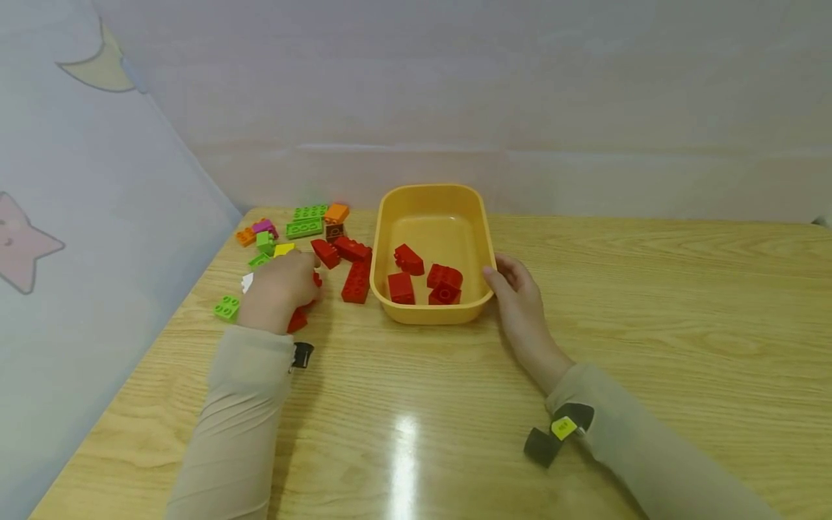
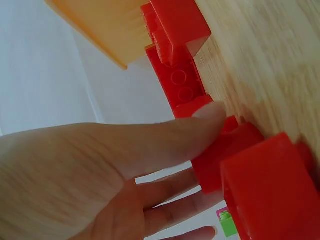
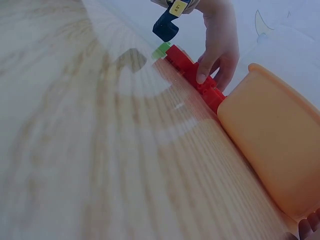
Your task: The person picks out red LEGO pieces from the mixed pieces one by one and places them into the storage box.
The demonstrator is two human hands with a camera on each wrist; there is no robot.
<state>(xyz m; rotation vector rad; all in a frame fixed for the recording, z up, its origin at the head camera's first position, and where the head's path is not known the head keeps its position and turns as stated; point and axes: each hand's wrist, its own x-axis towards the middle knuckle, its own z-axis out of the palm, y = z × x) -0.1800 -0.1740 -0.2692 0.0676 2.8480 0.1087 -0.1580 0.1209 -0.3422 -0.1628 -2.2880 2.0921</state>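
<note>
Head view: one bin [image 1: 432, 314], yellow, at the far middle of the table [image 1: 617, 325]. Four red bricks [image 1: 401, 287] inside, all in its near half: two toward the left, two toward the right, the right pair touching.

Right hand [image 1: 523, 310] at the bin's right side, thumb on the rim, fingers bent along the outer wall; it holds the bin there.

Left hand [image 1: 279, 285] left of the bin, among loose bricks. Left wrist view: thumb and fingers partly closed about one red brick [image 2: 225, 152], thumb on one side, fingers on the other. How firm the pinch is, cannot tell.

Loose reds, head view: three between left hand and bin, the long brick [image 1: 356, 282] just beside the bin's left wall; more red shows at the hand, including one near piece [image 1: 297, 320]. Full red count not certain, hand covers some.

Other loose colours, visible count: five green bricks [image 1: 304, 228], two orange bricks [image 1: 336, 212], one brown brick [image 1: 334, 231], one yellow brick [image 1: 284, 249], one magenta brick [image 1: 265, 228], one white brick [image 1: 247, 282] partly hidden. All left of the bin.

Left wall: one moon [image 1: 104, 68], one star [image 1: 26, 242].
</note>
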